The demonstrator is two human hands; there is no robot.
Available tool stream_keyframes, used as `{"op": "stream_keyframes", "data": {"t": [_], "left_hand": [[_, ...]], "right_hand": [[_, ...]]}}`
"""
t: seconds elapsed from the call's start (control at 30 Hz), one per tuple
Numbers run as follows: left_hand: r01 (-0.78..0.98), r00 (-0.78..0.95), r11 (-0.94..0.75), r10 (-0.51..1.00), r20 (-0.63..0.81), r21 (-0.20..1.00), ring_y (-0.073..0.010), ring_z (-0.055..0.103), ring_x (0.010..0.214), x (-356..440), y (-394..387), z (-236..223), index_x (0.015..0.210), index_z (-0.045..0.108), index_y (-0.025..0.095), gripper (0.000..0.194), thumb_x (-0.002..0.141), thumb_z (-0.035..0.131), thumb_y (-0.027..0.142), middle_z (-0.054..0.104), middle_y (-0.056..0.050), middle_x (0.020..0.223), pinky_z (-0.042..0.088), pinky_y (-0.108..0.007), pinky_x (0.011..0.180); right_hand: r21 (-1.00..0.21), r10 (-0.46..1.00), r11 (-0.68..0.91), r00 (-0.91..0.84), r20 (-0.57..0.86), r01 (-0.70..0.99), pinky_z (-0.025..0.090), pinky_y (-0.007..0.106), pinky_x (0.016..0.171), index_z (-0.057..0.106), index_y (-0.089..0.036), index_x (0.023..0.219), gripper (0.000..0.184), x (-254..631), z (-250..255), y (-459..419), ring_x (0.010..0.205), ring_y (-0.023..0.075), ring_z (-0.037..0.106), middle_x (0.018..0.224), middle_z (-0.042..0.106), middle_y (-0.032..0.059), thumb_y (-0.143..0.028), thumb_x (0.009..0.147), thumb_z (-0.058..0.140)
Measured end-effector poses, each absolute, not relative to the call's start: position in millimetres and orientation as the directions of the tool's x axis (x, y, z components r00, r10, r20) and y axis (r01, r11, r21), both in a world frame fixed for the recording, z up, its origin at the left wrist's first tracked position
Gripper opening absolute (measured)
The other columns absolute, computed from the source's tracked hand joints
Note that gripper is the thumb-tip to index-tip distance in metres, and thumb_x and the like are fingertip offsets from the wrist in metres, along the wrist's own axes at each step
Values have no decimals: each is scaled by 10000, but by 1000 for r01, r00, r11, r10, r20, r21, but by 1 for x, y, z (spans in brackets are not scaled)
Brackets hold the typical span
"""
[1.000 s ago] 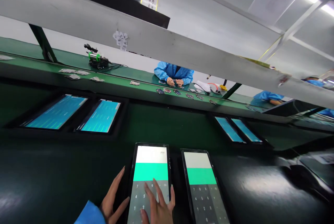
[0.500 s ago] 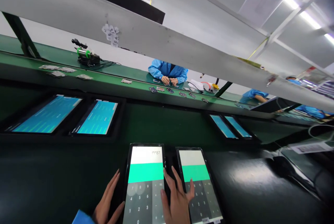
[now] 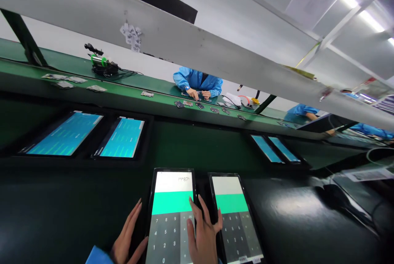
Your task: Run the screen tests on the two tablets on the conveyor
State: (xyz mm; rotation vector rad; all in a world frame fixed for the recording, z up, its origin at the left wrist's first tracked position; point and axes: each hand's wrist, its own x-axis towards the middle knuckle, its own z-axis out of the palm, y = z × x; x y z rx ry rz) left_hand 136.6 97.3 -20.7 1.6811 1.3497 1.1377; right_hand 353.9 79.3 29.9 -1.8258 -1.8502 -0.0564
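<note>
Left hand (image 3: 127, 233), blue sleeve (image 3: 98, 255) at the wrist, palm down on a glossy dark green workbench (image 3: 76, 202), fingers spread, thumb just beside the edge of a black-framed tablet (image 3: 169, 219) showing a green-banded calculator keypad. Right hand (image 3: 203, 235) spread and arched across the gap between that tablet and a second black-framed tablet (image 3: 235, 219), no pinch, nothing held, contact with the glass impossible to tell. Beyond, across a green conveyor (image 3: 123, 99), a co-worker in a blue smock (image 3: 197, 81), hands low among small flat parts (image 3: 179, 104).
</note>
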Motion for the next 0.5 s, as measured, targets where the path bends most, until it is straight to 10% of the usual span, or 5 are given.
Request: {"op": "stream_keyframes", "data": {"t": [0.5], "left_hand": [[409,124,-187,981,148,893,-231,248,1374,131,97,-14,1415,171,379,581,891,422,407,250,33,1501,198,-504,1146]], "right_hand": [[-246,877,173,-36,479,954,-104,506,1096,474,-314,1267,331,393,24,10,1096,232,562,1201,591,-4,-379,994,299]]}}
